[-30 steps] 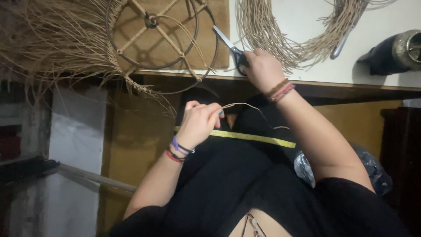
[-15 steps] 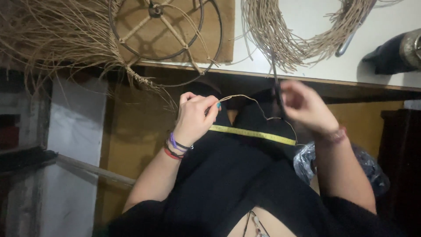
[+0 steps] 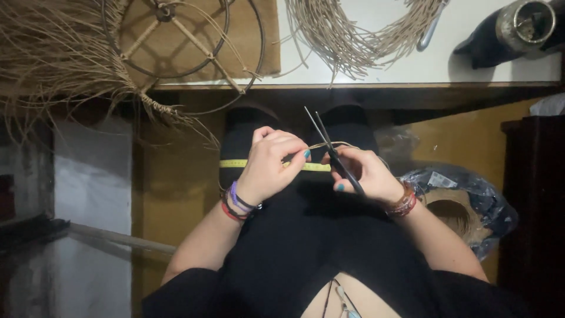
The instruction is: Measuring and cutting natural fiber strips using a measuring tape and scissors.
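1. One view only, from your head looking down at your lap, so take the yellow measuring tape (image 3: 268, 165) lying across your thighs as the landmark for everything here.

2. Your left hand (image 3: 272, 162) sits on top of the tape, near its middle, fingers curled shut and pinching a thin tan fibre strand (image 3: 329, 144). The strand arcs away from that pinch toward your right, just on the table side of the tape.

3. Your right hand (image 3: 365, 174) is at the tape's right end, closed around the handles of the scissors (image 3: 332, 153). The handles are hidden inside the fist.

4. The relation that matters: the strand runs roughly along the tape, left to right, while the scissors' long axis cuts across it, tips pointing up and away from you toward the table edge (image 3: 353, 85). The blades stand slightly parted and meet the strand just beyond the tape's right end. Whether the strand sits between the blades or only behind them you cannot tell from here.

5. Your right hand is the nearer one to that crossing point; your left holds the strand's near end, beside it.

6. Well beyond the tape, on the table, lie a wire frame (image 3: 176, 41) with woven fibre and a loose bundle of strands (image 3: 359, 29). A plastic bag (image 3: 465, 200) sits to the right of the tape's end, beside your thigh.
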